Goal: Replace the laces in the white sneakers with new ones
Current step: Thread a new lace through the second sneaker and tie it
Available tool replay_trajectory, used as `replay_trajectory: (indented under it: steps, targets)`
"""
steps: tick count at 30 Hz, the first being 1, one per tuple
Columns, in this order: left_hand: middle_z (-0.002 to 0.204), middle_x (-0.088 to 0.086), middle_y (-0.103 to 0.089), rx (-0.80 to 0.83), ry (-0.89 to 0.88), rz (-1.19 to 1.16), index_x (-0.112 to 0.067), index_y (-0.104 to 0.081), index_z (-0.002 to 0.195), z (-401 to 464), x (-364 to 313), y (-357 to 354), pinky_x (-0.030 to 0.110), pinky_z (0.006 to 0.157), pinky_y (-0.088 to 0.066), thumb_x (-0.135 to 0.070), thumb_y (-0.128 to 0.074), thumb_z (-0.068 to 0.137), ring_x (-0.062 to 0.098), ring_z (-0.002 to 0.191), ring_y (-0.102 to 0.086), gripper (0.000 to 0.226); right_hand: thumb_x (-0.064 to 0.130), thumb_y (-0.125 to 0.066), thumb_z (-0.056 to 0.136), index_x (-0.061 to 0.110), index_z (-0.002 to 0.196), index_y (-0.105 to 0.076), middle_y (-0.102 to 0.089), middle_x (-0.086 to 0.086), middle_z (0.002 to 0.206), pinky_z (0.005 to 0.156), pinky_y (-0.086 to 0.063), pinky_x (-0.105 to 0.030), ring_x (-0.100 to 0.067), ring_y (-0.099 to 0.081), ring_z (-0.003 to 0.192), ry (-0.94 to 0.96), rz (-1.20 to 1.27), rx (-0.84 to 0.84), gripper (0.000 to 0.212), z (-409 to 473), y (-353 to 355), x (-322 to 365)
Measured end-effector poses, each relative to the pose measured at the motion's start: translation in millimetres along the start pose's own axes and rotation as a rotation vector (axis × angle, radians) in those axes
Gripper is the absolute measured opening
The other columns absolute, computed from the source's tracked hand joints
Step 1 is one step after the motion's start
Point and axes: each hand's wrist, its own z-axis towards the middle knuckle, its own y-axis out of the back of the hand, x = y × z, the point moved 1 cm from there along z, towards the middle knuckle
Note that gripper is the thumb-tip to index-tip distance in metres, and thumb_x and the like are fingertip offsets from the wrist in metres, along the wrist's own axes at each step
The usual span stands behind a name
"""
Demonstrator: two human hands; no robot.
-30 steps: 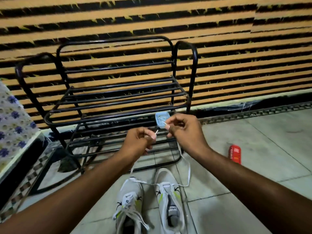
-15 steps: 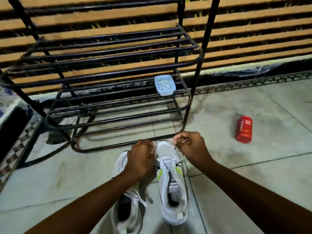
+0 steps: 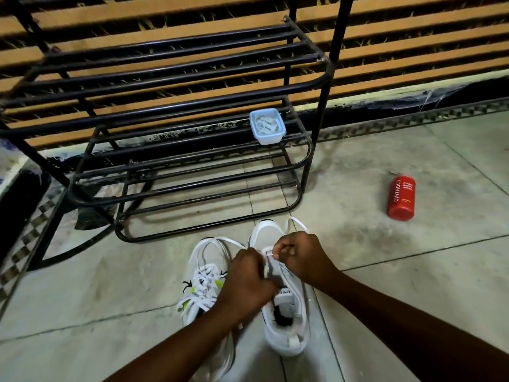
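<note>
Two white sneakers stand side by side on the floor, toes toward the rack. The left sneaker (image 3: 205, 274) is laced, its lace ends lying loose. The right sneaker (image 3: 286, 321) shows its grey tongue. A white lace (image 3: 296, 222) runs through its front eyelets and loops past the toe. My right hand (image 3: 301, 256) pinches one lace tip over the tongue. My left hand (image 3: 248, 279) is curled beside the same eyelets and grips the other part of the lace; its fingertips are hidden.
A black metal shoe rack (image 3: 176, 150) stands just beyond the sneakers. A small pale blue tub (image 3: 266, 126) with white contents sits on its middle shelf. A red bottle (image 3: 401, 198) lies on the tiled floor to the right. A striped wall rises behind.
Both hands came down from chest height in front of the rack to the right sneaker, bringing the lace ends with them. The view tilted downward and closer to the shoes.
</note>
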Motion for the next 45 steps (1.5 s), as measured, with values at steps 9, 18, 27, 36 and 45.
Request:
replay_trajectory:
  steps: [9,18,27,36,45]
  targets:
    - [0.078,0.0,-0.075,0.037,0.177,-0.255,-0.015,-0.079,0.09,-1,10,10,0.025,0.067,-0.051,0.001,-0.066,0.074,0.014,0.07,-0.067,0.027,-0.004,-0.071,0.073,0.012,0.067,-0.078,-0.055,0.019,0.054,0.066,-0.036,0.001,0.015,-0.058,0.066,0.071,-0.052,0.005,0.019,2,-10,-1]
    - [0.076,-0.014,-0.071,0.06,0.159,-0.291,-0.019,-0.079,0.096,1,13,11,0.012,0.063,-0.047,0.006,-0.065,0.074,-0.009,0.061,-0.06,0.036,-0.007,-0.063,0.079,0.002,0.078,-0.078,-0.067,-0.015,0.083,0.08,-0.051,-0.031,-0.029,-0.067,0.081,0.17,-0.113,-0.008,0.017,-2,-17,3]
    - [0.072,-0.014,-0.07,0.082,0.127,-0.252,-0.018,-0.08,0.097,1,14,10,0.017,0.065,-0.05,0.002,-0.071,0.072,-0.007,0.061,-0.062,0.032,-0.009,-0.065,0.074,0.003,0.075,-0.076,-0.064,-0.012,0.077,0.078,-0.054,-0.039,-0.029,-0.065,0.076,0.156,-0.1,-0.059,0.016,-5,-22,2]
    - [0.088,0.012,-0.075,0.096,0.074,-0.15,-0.004,-0.073,0.092,6,4,11,0.045,0.08,-0.056,-0.024,-0.062,0.063,0.028,0.09,-0.072,0.037,0.013,-0.058,0.078,0.008,0.08,-0.068,-0.059,-0.013,0.091,0.068,-0.038,-0.028,-0.031,-0.061,0.081,0.201,-0.447,-0.002,0.011,-10,-32,10]
    - [0.085,0.01,-0.074,0.102,0.058,-0.179,-0.012,-0.075,0.089,4,2,11,0.041,0.074,-0.057,-0.026,-0.059,0.054,0.024,0.081,-0.07,0.041,-0.002,-0.049,0.074,-0.002,0.076,-0.067,-0.07,-0.016,0.08,0.083,-0.051,-0.043,-0.036,-0.065,0.086,0.064,-0.147,0.0,0.018,-1,-26,7]
